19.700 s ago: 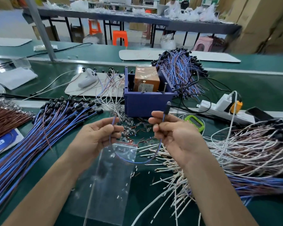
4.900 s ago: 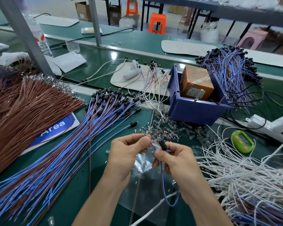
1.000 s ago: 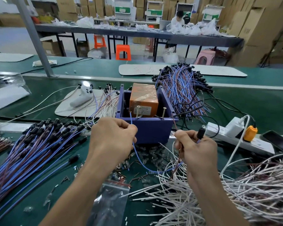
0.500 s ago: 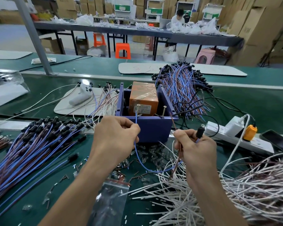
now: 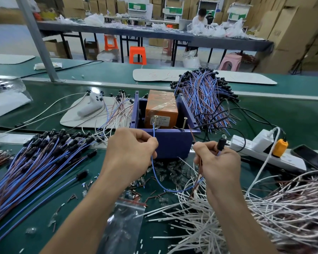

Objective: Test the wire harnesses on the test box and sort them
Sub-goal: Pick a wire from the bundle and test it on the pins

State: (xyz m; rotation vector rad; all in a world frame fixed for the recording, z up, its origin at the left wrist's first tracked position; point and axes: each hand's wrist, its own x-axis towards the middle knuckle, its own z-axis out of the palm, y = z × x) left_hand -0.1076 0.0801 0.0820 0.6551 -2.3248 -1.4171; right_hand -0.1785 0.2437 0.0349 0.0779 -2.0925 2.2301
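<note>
Fingertips [image 5: 151,143] of the left hand [image 5: 132,153] pinch the blue lead [image 5: 153,129] of a wire harness [image 5: 165,189] at the test box [image 5: 171,143]; the right hand [image 5: 217,162] curls round its brown lead [image 5: 192,134] and black end [image 5: 220,145].
The blue lead rises beside the left screw [image 5: 155,119] on the box's front rim, and the brown lead slants toward the right screw [image 5: 185,122]; contact cannot be told. The harness sags in a loop between both hands. An orange block [image 5: 161,109] sits inside the box. One harness bundle [image 5: 35,158] lies at the left and another harness pile [image 5: 204,96] behind the box; white wires [image 5: 264,208] are heaped at the right, near a power strip [image 5: 261,153].
</note>
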